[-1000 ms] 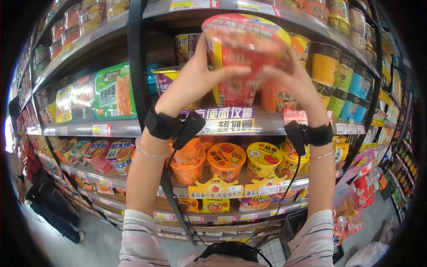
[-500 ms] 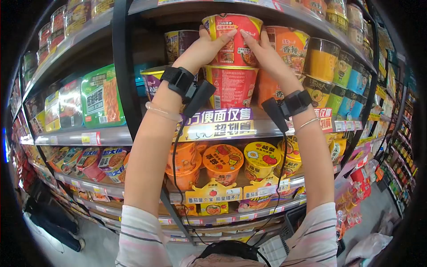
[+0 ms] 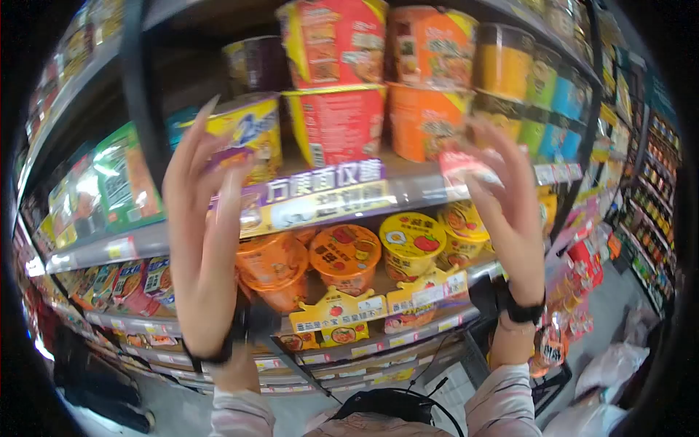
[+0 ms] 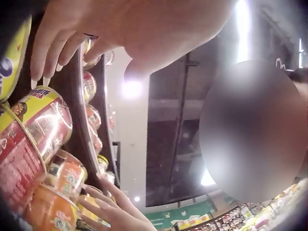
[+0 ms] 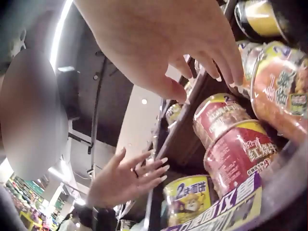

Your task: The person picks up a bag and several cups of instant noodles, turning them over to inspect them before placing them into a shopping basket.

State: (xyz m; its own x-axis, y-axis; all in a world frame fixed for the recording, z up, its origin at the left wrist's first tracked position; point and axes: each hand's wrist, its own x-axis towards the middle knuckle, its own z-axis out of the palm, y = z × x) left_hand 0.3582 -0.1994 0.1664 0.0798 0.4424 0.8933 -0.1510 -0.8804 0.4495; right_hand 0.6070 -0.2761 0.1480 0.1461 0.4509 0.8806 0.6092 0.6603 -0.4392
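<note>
A red noodle cup stands stacked on another red cup on the upper shelf. Both hands are lowered in front of the shelf and hold nothing. My left hand is raised with straight, spread fingers in front of a purple and yellow cup. My right hand is raised with relaxed fingers before the shelf's price strip. In the right wrist view the right hand hovers off the stacked red cups, with the left hand spread beyond. In the left wrist view the left hand hangs free.
Orange cups and yellow, green and blue cups stand to the right of the red stack. The shelf below carries orange and yellow tomato cups with yellow price tags. Green packs fill the left bay. A black upright divides the bays.
Both hands set the red cup on top of the lower red cup, let go and dropped away from the shelf, now empty with fingers spread. The head view tilted lower.
</note>
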